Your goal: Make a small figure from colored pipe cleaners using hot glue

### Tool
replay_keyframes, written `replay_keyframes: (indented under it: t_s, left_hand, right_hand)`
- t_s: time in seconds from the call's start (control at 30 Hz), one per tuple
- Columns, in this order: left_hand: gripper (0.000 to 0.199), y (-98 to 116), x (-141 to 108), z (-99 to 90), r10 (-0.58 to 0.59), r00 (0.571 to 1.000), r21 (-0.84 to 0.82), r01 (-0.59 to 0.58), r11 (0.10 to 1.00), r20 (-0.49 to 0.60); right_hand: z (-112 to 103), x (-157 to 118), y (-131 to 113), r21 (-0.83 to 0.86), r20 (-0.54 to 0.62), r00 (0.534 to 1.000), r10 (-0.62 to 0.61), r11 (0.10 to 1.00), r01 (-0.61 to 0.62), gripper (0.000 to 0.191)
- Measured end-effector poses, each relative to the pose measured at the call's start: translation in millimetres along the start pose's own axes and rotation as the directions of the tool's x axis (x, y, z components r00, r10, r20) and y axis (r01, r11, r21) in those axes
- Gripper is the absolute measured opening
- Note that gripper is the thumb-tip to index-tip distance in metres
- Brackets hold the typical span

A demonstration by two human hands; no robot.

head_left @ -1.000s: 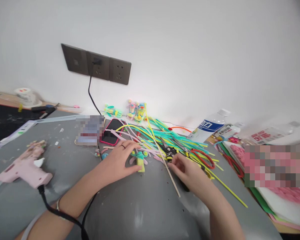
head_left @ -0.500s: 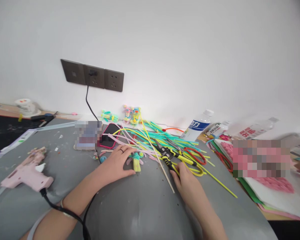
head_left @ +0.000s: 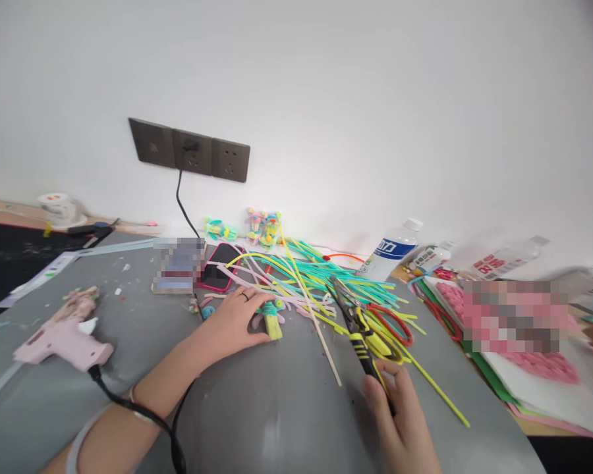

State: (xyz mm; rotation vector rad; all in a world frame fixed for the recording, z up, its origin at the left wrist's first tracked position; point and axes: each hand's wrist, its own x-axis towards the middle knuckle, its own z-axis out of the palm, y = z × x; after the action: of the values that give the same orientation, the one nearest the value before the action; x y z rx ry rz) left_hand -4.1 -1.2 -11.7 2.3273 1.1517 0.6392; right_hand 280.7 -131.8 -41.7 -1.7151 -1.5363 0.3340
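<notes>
My left hand (head_left: pixel 240 319) is curled around a small pipe-cleaner figure (head_left: pixel 273 324) with a yellow lower part and a teal upper part, thumb and fingers at its left side. My right hand (head_left: pixel 400 408) is closed round the yellow-and-black handles of a pair of pliers (head_left: pixel 360 339), whose dark jaws point up and left over the pile. Beneath and behind the pliers lie red-handled scissors (head_left: pixel 393 322). Several loose pipe cleaners (head_left: pixel 321 266) in teal, yellow and lilac spread out behind both hands. A pale stick (head_left: pixel 326 349) lies between the hands.
A pink hot glue gun (head_left: pixel 66 339) with a black cord lies at left. Two phones, one a pink-cased phone (head_left: pixel 217 266), sit behind my left hand. Finished figures (head_left: pixel 263 227) lean at the wall. A bottle (head_left: pixel 390 250) and pink knitted piece (head_left: pixel 538 365) are at right.
My right hand has picked the pliers up off the pile and drawn them towards me and right, their jaws now turned more upward. My left hand has stayed at the figure.
</notes>
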Motion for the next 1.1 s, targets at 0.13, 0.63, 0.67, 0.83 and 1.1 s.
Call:
replay_keyframes:
  t_s: [0.13, 0.63, 0.67, 0.83, 1.1]
  left_hand:
    - [0.048, -2.7, 0.1, 1.2, 0.007, 1.000, 0.003, -0.007, 1.000, -0.013]
    - [0.031, -6.0, 1.3, 2.9, -0.047, 0.999, -0.011, 0.047, 0.999, 0.013]
    - [0.031, -5.6, 1.1, 2.9, -0.049, 0.999, -0.014, 0.049, 0.999, 0.009]
    - [0.029, -6.2, 1.6, 3.3, -0.045, 0.999, -0.015, 0.045, 0.999, 0.011]
    - [0.029, -8.3, 3.0, 2.2, -0.053, 0.998, -0.004, 0.053, 0.999, 0.034]
  right_hand:
    - [6.6, -14.2, 2.5, 0.038, 0.149, 0.984, -0.099, 0.995, 0.095, 0.020]
    - [4.8, 19.6, -2.1, 0.318, -0.298, 0.949, 0.103, 0.948, -0.003, 0.034]
    - [4.1, 17.8, -4.6, 0.333, -0.356, 0.930, 0.089, 0.942, 0.037, 0.034]
    - [-9.2, 4.8, -7.5, 0.047, -0.396, 0.918, -0.037, 0.997, 0.060, 0.038]
    - [-2.5, -25.4, 1.8, -0.146, -0.055, 0.983, -0.174, 0.976, 0.164, 0.025]
